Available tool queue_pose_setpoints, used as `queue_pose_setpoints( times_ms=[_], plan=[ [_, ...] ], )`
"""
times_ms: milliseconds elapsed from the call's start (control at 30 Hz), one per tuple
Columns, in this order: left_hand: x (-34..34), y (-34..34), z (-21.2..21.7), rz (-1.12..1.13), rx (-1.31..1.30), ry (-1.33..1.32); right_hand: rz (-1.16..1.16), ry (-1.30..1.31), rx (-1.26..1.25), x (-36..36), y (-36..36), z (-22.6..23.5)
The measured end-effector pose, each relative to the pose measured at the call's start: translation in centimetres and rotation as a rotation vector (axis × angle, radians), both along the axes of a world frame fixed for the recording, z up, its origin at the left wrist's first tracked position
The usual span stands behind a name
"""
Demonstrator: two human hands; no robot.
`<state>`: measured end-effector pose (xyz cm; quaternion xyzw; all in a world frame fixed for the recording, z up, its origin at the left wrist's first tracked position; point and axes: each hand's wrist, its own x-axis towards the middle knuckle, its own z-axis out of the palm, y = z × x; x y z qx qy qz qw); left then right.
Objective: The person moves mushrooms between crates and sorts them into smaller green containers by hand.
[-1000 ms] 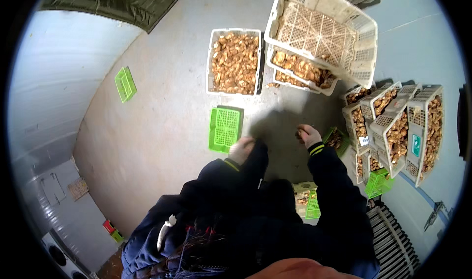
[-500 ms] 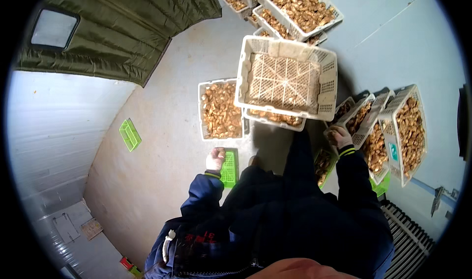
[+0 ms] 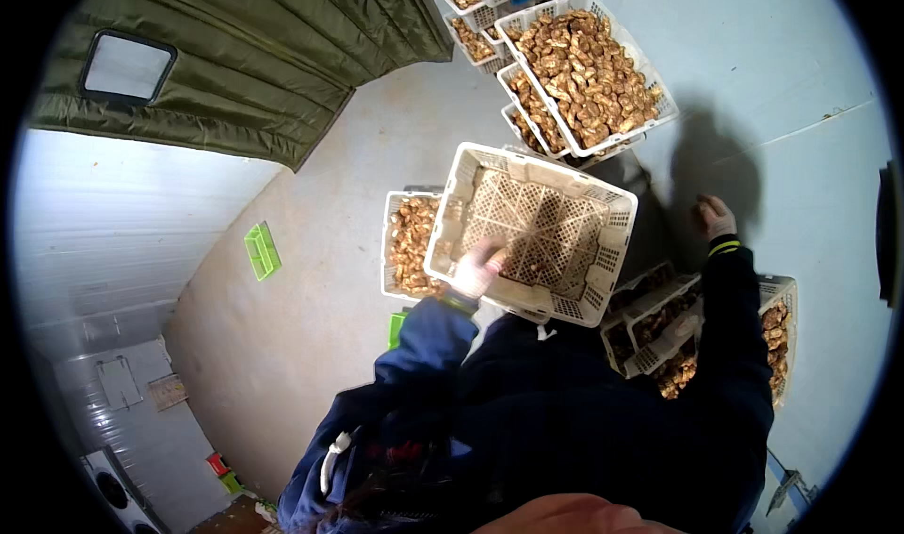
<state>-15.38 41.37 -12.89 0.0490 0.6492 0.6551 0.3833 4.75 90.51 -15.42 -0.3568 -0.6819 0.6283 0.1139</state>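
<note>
A nearly bare off-white plastic crate (image 3: 617,251) with a lattice floor stands in front of me, with small brown bits on its floor. My left hand (image 3: 478,268), pale and smeared by motion, is over its near left part, so its finger shape is unclear. Off to the crate's right, near the wall and its shadow, my right hand (image 3: 718,218) is raised with fingers curled; anything inside them is hidden. Partly behind the crate's left side sits another white crate of brown mushrooms (image 3: 411,242).
Stacked crates at the back hold heaped brown mushrooms (image 3: 593,77). Further mushroom crates (image 3: 775,336) stand at right, partly behind my right arm. A green basket (image 3: 263,251) lies on the floor at left, and another green basket (image 3: 396,329) shows beside my left sleeve. A quilted green curtain (image 3: 235,54) hangs upper left.
My left hand has gone from beside the near green basket to over the bare crate. My right hand has left the right-hand crates and moved farther out towards the wall. The view has shifted.
</note>
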Motion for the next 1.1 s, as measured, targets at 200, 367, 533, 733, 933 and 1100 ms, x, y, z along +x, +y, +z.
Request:
queue_pose_setpoints(
  times_ms=[200, 367, 533, 733, 933, 1100],
  plan=[
    [-5.8, 9.9, -2.1, 0.027, 0.099, -0.088, -0.092, -0.180, -0.165, -6.5, 6.0, 2.7],
    [-10.7, 19.3, -1.5, -0.050, -0.174, -0.042, 0.037, -0.311, 0.075, -12.6, 15.7, -6.0],
    [-13.8, 27.5, -2.6, -0.050, -0.523, 0.166, 0.106, -0.184, 0.598, -21.7, 20.6, -12.2],
    [-18.0, 29.9, -12.6, 0.332, -0.410, 0.098, 0.194, -0.426, 0.506, -30.5, 17.2, -9.6],
    [-18.6, 32.9, -11.0, 0.719, -0.263, 0.081, 0.076, -0.277, 0.404, -31.1, 19.2, -11.8],
    [-17.7, 31.5, -1.8, 0.684, -0.148, 0.052, -0.003, -0.050, -0.244, -28.6, 16.2, -5.5]
  ],
)
